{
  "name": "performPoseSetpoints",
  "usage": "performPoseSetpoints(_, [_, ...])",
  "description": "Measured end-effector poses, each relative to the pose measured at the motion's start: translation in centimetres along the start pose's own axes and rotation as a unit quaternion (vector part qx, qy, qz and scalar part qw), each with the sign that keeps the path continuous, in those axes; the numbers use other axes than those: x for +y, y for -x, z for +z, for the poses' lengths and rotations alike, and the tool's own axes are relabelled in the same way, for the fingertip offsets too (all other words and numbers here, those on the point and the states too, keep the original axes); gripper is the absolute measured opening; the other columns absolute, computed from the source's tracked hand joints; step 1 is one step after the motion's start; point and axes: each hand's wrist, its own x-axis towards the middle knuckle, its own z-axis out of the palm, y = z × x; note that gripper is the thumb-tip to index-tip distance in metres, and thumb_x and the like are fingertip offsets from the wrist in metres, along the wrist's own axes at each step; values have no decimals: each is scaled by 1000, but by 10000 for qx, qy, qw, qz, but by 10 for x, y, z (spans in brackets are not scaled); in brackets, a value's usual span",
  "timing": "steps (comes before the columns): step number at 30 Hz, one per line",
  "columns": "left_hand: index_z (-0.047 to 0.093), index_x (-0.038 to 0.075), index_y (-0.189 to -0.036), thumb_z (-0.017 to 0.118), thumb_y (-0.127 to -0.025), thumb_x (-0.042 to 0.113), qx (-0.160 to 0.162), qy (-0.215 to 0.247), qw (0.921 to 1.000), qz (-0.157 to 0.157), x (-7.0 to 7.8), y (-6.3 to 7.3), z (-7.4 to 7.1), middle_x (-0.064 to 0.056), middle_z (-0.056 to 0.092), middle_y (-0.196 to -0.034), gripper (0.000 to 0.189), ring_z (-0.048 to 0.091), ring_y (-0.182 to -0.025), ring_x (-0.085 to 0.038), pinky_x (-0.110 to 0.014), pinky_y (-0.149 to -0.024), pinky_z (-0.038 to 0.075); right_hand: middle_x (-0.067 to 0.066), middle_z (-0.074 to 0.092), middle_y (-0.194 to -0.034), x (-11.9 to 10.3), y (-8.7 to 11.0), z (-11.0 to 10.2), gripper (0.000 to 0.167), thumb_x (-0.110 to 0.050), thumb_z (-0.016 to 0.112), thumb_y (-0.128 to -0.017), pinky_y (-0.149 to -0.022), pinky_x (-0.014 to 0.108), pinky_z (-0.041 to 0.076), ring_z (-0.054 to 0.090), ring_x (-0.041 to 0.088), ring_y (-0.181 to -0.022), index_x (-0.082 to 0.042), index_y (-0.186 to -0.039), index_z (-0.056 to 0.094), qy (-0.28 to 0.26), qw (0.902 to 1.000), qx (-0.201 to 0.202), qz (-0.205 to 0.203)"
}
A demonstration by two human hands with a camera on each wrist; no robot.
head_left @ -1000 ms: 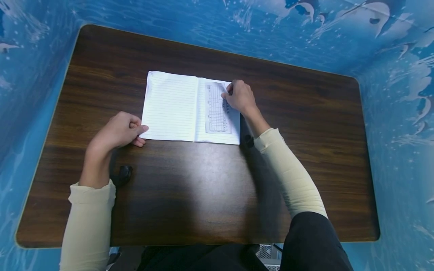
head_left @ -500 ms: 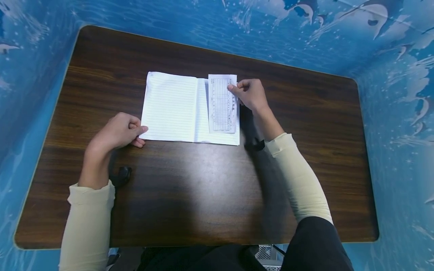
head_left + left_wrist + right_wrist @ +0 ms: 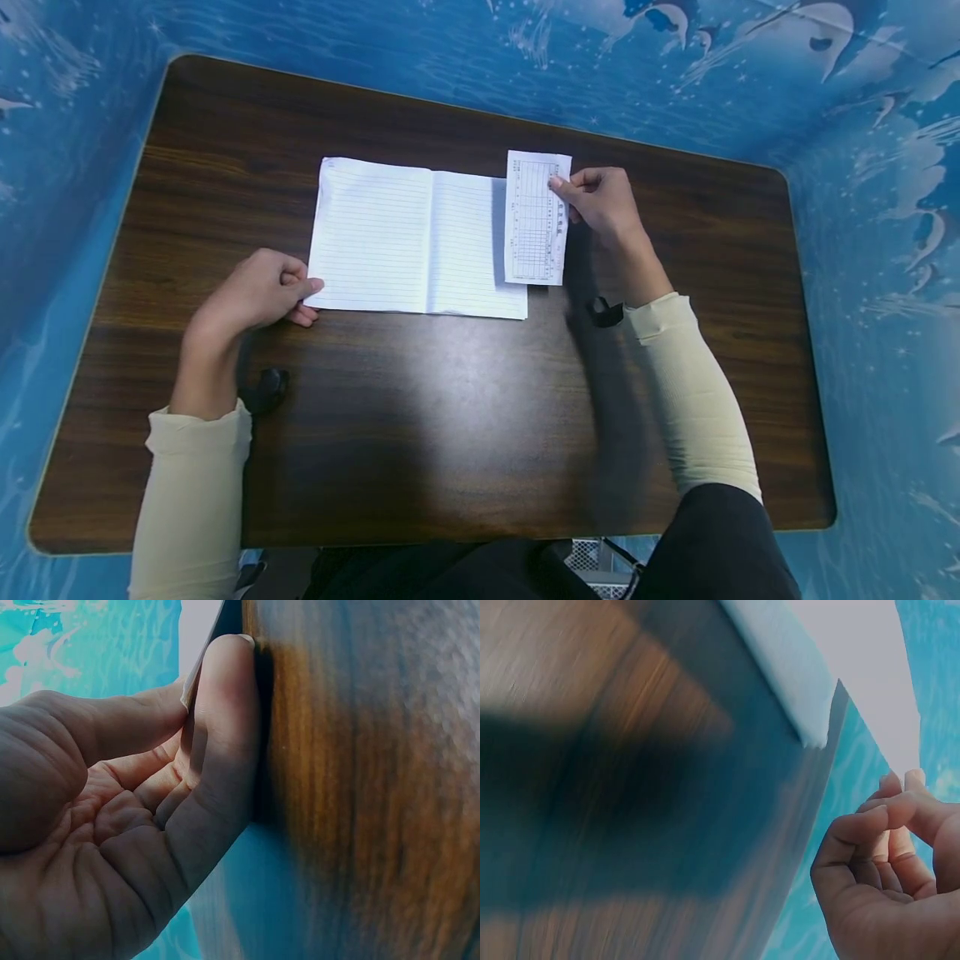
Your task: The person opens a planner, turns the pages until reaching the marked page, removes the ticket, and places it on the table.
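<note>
An open notebook (image 3: 375, 233) with lined white pages lies on the brown wooden table (image 3: 480, 400). My left hand (image 3: 258, 287) pinches its lower left corner between thumb and fingers; the left wrist view shows the page edge (image 3: 196, 664) held there. My right hand (image 3: 603, 200) pinches a narrow printed paper slip (image 3: 536, 221) by its right edge. The slip, covered with a grid table, is raised over the notebook's right page and overlaps its right edge in the head view. In the right wrist view the slip (image 3: 877, 667) appears above the fingertips, apart from the notebook.
Blue walls (image 3: 375, 42) with a sea and dolphin print stand behind and beside the table. A black wrist strap piece (image 3: 264, 390) shows at the left wrist, another black piece (image 3: 606, 312) at the right. The table's front edge is near the person's body.
My right hand has lifted the slip off the notebook's right page and carried it to the right, past the page edge. My left hand stays at the notebook's corner.
</note>
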Motion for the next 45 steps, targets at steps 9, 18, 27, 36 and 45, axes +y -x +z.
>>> performPoseSetpoints(9, [60,-5,-96,59,-112,18,-43,74,9999,75,-1,0,0,-11,73,-82,29,77,-72,-15,-22,-68,57,4,62,-99,33,-3,-26,39,-46,69,-103,-70,30,44,58,21,-90,-8,-109,70,734,9962,186,428])
performPoseSetpoints(18, [60,-4,-93,60,-111,17,18,57,9999,94,0,0,2,-11,72,-81,28,77,-71,-15,-22,-68,57,18,65,-114,62,-4,-20,44,-44,63,-108,-83,37,47,60,30,-101,0,-117,67,1682,9848,384,182])
performPoseSetpoints(27, [61,-5,-96,60,-111,18,-3,13,10000,72,0,-2,1,-12,72,-83,27,77,-72,-16,-22,-70,56,20,64,-128,45,17,-6,37,-31,65,-109,-87,36,52,63,31,-106,-2,-132,62,1671,9841,603,82])
performPoseSetpoints(36, [61,-4,-95,61,-111,19,15,-30,10000,44,-2,-3,1,-13,71,-85,28,78,-73,-16,-20,-70,56,18,73,-116,31,37,37,23,-19,71,-105,-82,34,56,68,28,-96,-1,-119,73,1284,9898,-289,-551])
performPoseSetpoints(45, [61,-4,-97,60,-112,20,35,-48,10000,-4,-2,-3,3,-12,73,-84,28,78,-73,-17,-22,-72,56,17,77,-104,26,40,59,22,-19,76,-102,-72,33,56,78,27,-85,-1,-114,73,1466,9865,-263,-678])
